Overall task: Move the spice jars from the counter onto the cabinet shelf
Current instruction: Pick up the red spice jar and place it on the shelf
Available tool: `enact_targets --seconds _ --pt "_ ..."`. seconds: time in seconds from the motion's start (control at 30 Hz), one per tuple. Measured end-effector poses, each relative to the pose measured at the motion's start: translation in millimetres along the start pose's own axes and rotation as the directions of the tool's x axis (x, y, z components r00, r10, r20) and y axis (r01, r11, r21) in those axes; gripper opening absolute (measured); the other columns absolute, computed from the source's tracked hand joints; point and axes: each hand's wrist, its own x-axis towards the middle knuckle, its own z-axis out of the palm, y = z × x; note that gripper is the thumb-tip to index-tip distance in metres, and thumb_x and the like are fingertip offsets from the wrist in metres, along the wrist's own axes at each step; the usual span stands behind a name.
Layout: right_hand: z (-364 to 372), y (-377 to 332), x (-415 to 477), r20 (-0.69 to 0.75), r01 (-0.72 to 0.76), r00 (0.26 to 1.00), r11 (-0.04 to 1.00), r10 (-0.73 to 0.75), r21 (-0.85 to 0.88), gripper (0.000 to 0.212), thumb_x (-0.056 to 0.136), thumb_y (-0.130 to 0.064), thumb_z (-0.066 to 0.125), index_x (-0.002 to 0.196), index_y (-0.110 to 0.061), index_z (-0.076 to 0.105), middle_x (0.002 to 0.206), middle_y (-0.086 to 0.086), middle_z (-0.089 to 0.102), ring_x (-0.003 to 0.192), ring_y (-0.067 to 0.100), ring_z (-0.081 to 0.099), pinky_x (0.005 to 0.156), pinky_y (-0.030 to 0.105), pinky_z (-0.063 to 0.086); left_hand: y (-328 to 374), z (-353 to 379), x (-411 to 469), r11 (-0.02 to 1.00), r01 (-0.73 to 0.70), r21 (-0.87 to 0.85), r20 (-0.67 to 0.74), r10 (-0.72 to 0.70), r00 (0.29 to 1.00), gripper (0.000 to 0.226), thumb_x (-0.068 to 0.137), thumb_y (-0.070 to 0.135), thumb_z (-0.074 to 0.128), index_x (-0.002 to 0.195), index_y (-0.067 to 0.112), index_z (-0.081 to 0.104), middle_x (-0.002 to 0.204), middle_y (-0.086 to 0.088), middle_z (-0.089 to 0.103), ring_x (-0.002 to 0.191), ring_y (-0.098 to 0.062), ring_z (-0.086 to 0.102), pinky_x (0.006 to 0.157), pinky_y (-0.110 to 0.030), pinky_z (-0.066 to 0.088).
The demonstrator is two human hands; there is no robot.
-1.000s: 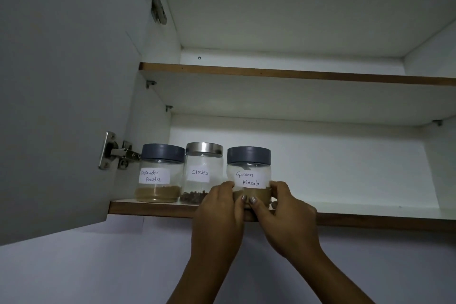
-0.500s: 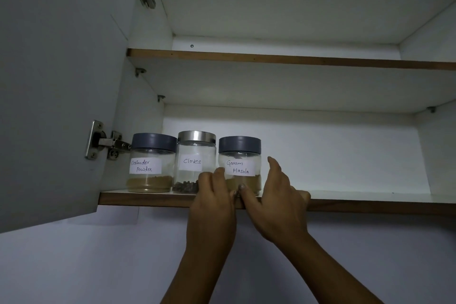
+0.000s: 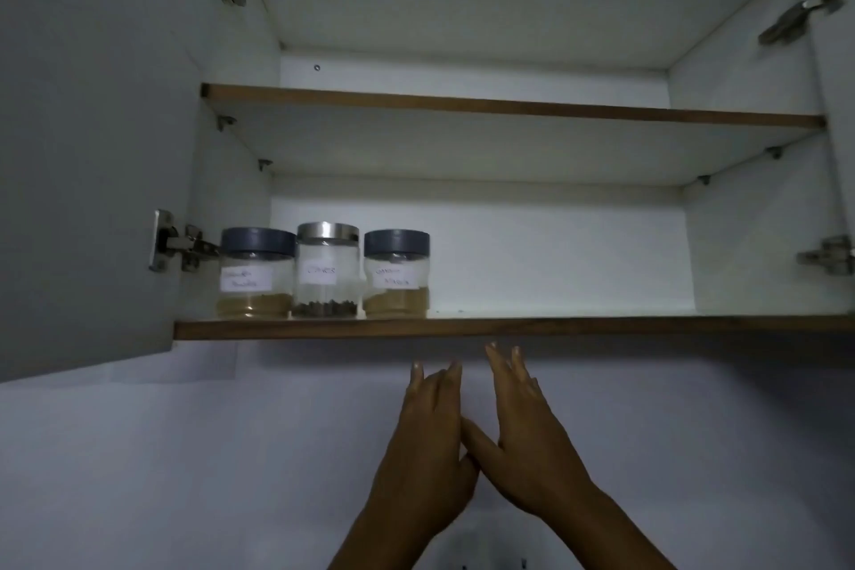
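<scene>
Three labelled spice jars stand in a row at the left end of the lower cabinet shelf (image 3: 555, 325): a grey-lidded jar of brown powder (image 3: 256, 275), a steel-lidded jar of cloves (image 3: 327, 271), and a grey-lidded garam masala jar (image 3: 396, 274). My left hand (image 3: 428, 444) and my right hand (image 3: 523, 435) hang below the shelf edge, side by side, fingers straight and pointing up, holding nothing. Neither hand touches a jar.
The left cabinet door (image 3: 88, 143) stands open, with hinges (image 3: 178, 245) near the jars. An upper shelf (image 3: 509, 106) spans the cabinet above. The right door's hinges (image 3: 828, 257) show at the far right. The wall (image 3: 185, 454) lies below the cabinet.
Both hands have let go of the garam masala jar and dropped below the shelf edge. The jar stays on the shelf beside the cloves jar. The view has tilted upward.
</scene>
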Motion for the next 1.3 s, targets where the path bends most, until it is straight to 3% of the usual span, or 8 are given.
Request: enact_targets --seconds 0.1,0.3,0.6,0.7,0.83,1.0,1.17,1.3 --pt "-13.8 22.8 -50.9 0.059 -0.025 0.998 0.997 0.029 -0.067 0.073 0.09 -0.055 0.04 0.129 -0.048 -0.021 0.117 -0.044 -0.04 0.116 -0.016 -0.037 0.107 0.02 -0.005 24.5 28.8 -27.2 0.999 -0.006 -0.047 0.071 0.01 0.997 0.078 0.092 0.026 0.05 0.147 0.022 -0.004 0.156 0.011 -0.004 0.132 -0.006 -0.029 0.109 -0.015 0.006" --pt "-49.5 73.6 -179.1 0.1 -0.225 0.966 0.966 0.238 -0.125 0.069 0.088 -0.051 0.045 0.146 -0.035 0.012 0.149 -0.024 -0.009 0.135 -0.003 -0.026 0.115 0.03 0.007 85.8 110.6 -108.8 0.974 0.013 -0.226 0.275 0.051 0.96 0.073 0.091 0.027 0.047 0.147 0.023 0.0 0.157 0.007 -0.002 0.133 0.0 -0.024 0.105 -0.015 0.001" --pt "-107.1 165.9 -380.4 0.184 -0.65 0.677 0.697 0.712 -0.303 0.07 0.088 -0.054 0.045 0.146 -0.025 0.019 0.158 0.004 0.01 0.144 0.028 -0.005 0.115 0.044 0.005 181.8 229.5 -204.7 0.95 0.091 -0.3 0.657 0.137 0.741 0.086 0.08 0.035 0.066 0.146 0.014 0.014 0.153 -0.007 0.018 0.142 -0.022 0.014 0.113 -0.026 0.008" --pt "-119.3 197.6 -410.0 0.217 -0.634 0.656 0.684 0.723 -0.36 0.066 0.087 -0.053 0.044 0.142 -0.02 0.027 0.152 0.006 0.026 0.144 0.029 0.011 0.117 0.045 0.002 210.3 267.3 -221.1 0.938 0.186 -0.292 0.745 0.102 0.659 0.091 0.08 0.035 0.067 0.147 0.014 0.009 0.155 -0.009 0.013 0.143 -0.022 0.011 0.117 -0.042 0.017" --pt "-138.2 256.3 -449.1 0.303 -0.63 0.613 0.683 0.729 -0.369 0.063 0.086 -0.049 0.048 0.139 -0.018 0.031 0.148 0.006 0.034 0.142 0.025 0.02 0.118 0.047 0.003 255.6 325.0 -246.8 0.9 0.362 -0.244 0.819 -0.009 0.574 0.088 0.08 0.035 0.067 0.147 0.022 0.01 0.155 -0.004 0.013 0.142 -0.02 0.016 0.117 -0.041 0.018" --pt "-141.8 318.0 -478.4 0.389 -0.626 0.581 0.697 0.715 -0.348 0.065 0.085 -0.047 0.054 0.139 -0.019 0.029 0.15 0.006 0.031 0.143 0.027 0.016 0.118 0.044 0.003 284.0 382.2 -259.7 0.818 0.527 -0.232 0.814 -0.133 0.566 0.081 0.077 0.029 0.07 0.14 0.028 0.019 0.148 -0.003 0.023 0.133 -0.017 0.03 0.102 -0.024 0.02" --pt "-129.3 359.5 -490.1 0.434 -0.624 0.593 0.728 0.678 -0.283 0.072 0.081 -0.042 0.062 0.139 -0.02 0.026 0.148 0.007 0.032 0.141 0.026 0.019 0.115 0.039 0.001 287.5 426.4 -272.8 0.764 0.623 -0.168 0.792 -0.272 0.547 0.087 0.073 0.026 0.073 0.14 0.029 0.019 0.146 -0.004 0.027 0.127 -0.012 0.034 0.099 -0.021 0.023" --pt "-114.9 380.6 -490.9 0.469 -0.656 0.579 0.722 0.667 -0.218 0.09 0.075 -0.04 0.069 0.144 -0.019 0.016 0.149 0.007 0.03 0.138 0.025 0.024 0.115 0.05 0.018 284.1 455.4 -276.8 0.705 0.695 -0.139 0.765 -0.37 0.527 0.091 0.072 0.031 0.074 0.142 0.026 0.016 0.148 -0.007 0.027 0.132 -0.018 0.036 0.107 -0.03 0.031"
